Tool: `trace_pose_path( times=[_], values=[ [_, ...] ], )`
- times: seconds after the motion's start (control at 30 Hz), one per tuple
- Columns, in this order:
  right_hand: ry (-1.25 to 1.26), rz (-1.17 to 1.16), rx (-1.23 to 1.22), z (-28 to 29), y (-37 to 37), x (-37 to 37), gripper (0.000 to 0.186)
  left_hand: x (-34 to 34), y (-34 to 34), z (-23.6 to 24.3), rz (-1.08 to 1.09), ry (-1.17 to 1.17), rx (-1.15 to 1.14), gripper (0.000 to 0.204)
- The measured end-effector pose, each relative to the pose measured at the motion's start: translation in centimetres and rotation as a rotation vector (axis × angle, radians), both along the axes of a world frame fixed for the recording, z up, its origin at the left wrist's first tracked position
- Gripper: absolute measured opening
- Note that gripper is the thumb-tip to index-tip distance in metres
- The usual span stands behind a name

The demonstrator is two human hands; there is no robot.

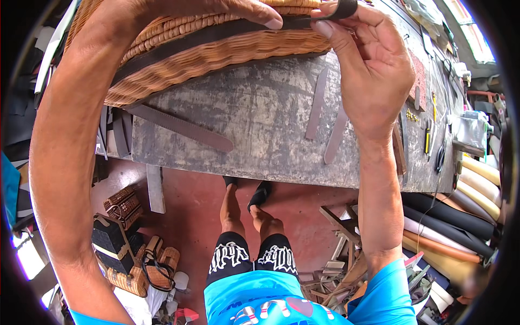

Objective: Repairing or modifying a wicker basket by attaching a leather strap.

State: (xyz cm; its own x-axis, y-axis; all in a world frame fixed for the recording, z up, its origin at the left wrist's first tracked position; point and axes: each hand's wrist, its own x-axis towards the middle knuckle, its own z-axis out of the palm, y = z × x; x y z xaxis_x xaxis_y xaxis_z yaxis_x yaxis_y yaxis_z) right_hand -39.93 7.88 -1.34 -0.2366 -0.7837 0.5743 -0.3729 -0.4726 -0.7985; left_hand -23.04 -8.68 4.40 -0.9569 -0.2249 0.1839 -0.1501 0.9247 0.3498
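Note:
A woven tan basket (pixel 227 54) lies at the back of the worn grey worktable (pixel 249 124), with a long dark strap (pixel 189 40) along it. My left hand (pixel 227 10) reaches over the basket, its thumb pressed on the strap and its other fingers mostly hidden. At the basket's right end, my right hand (pixel 374 67) pinches the strap between thumb and fingers, where it curls upward. Loose brown leather strips (pixel 179 127) lie on the tabletop below the basket and near my right wrist.
Tools with yellow handles (pixel 427 140) and a plastic container (pixel 468 130) sit at the table's right. Fabric rolls (pixel 474 189) are stacked on the right. Woven bags (pixel 162 265) lie on the red floor at lower left, wood scraps (pixel 341 260) at lower right.

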Motion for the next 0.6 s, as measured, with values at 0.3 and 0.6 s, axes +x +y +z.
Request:
trace_pose_path(
  times=[0.3,0.6],
  values=[
    [0.057,-0.064,-0.054,0.6,-0.6,0.1,0.021,0.0,-0.9,-1.0,-0.1,0.1,-0.012,0.078],
    [0.048,-0.081,-0.047,0.8,-0.4,0.7,0.02,-0.2,-0.3,-0.6,-0.108,0.114,0.013,0.079]
  ],
)
